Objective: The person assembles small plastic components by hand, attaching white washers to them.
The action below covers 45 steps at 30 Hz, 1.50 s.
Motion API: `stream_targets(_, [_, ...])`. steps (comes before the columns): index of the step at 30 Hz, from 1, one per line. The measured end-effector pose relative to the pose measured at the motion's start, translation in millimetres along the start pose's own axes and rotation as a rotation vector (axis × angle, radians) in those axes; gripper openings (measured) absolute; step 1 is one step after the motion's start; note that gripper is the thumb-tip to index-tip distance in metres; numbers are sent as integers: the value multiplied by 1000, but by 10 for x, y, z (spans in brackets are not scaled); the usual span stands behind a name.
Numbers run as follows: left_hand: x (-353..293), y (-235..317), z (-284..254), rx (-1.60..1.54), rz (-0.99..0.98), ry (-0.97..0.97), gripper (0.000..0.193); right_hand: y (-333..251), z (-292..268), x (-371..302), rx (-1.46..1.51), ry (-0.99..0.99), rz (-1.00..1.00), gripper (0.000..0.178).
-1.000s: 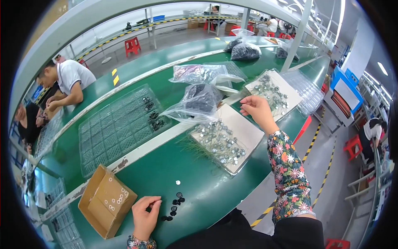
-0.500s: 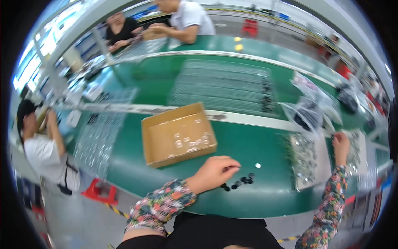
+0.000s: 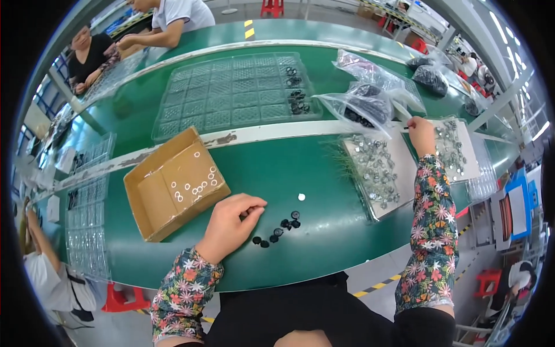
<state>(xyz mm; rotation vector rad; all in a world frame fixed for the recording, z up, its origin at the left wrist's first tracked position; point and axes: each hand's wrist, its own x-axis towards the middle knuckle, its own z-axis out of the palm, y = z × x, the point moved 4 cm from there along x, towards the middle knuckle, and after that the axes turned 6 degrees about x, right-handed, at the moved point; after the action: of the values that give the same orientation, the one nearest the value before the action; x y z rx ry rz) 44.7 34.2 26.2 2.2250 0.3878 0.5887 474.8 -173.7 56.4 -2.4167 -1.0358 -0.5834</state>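
My left hand (image 3: 232,224) rests low over the green table, thumb and forefinger pressed together; whatever the pinch holds is hidden. Just right of it lie several small round black parts (image 3: 277,232) in a loose row, with a small white disc (image 3: 301,197) beyond them. At the right, my right hand (image 3: 422,137) is closed at the far end of the gap between two pale boards. A small dark piece (image 3: 406,128) shows at its fingertips, too small to name. Clear, shiny small parts (image 3: 373,170) cover the left board, and similar ones (image 3: 450,144) the right board.
Left of my left hand stands an open cardboard box (image 3: 151,217) with several white rings inside. Behind a white rail (image 3: 260,132) lie a clear compartment tray (image 3: 225,92) and plastic bags of black parts (image 3: 367,104). Co-workers sit at the far left and left edge.
The view has turned to the right, so the table and its things appear farther left and higher. My left hand stays pinched near the black parts; my right hand stays by the boards.
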Motion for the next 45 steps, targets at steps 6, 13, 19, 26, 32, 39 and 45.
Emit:
stream_targets(6, [-112,-68,-30,66,117,27,7,141,238,46,-56,-43,29,14])
stream_targets(13, [-173,-127,62,18,117,28,7,671,468,76,-11,-34,-78,6])
stream_targets(19, [-150,-135,101,-2,111,1,6,717,533,166,11,7,-92,3])
stream_targets(26, [-131,-162,128,-45,51,-44,6,737,573,192,26,20,-161,3])
stream_targets(32, [-117,-170,125,-39,32,-37,4,703,596,189,-54,31,-176,7])
stream_targets(39, [-122,-211,165,-77,8,-44,6,769,637,171,21,71,-111,7])
stream_targets(45, [-137,-231,149,-125,1,-59,8,752,698,243,22,65,-66,8])
